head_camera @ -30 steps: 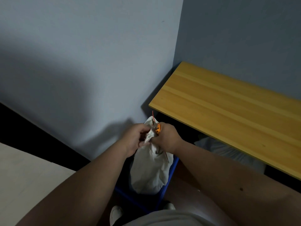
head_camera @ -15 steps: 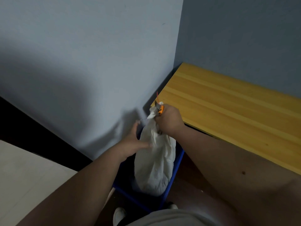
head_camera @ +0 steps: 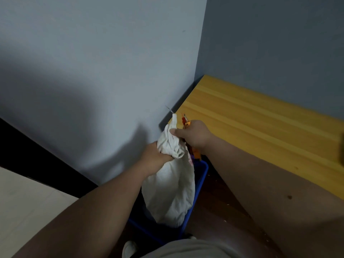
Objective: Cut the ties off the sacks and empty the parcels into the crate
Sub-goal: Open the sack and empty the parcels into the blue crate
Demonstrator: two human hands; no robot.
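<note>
- Off-white, creased cloth sack (head_camera: 170,192), bulging and rounded at the bottom, narrowing to a bunched, twisted neck at the top.
- Hanging upright with its lower part inside the blue plastic crate (head_camera: 200,180) on the floor, close to the pale blue-grey wall (head_camera: 96,71).
- Left hand (head_camera: 155,160) with its grip curled tight round the gathered neck, fistful of fabric between fingers and palm.
- Right hand (head_camera: 192,135) pinching the upper flap of the sack mouth between thumb and fingers, the same grip wrapped round orange-handled scissors (head_camera: 186,121) poking up past the knuckles.
- Thin strip of cloth standing up from the mouth, a short dark thread at its tip.
- Faint pink print on the sack's right side, too blurred to read.
- Yellow wooden desk (head_camera: 260,127) just right of the crate, its near corner behind the right hand.
- White shoe (head_camera: 129,248) at the lower edge, beside the crate.
</note>
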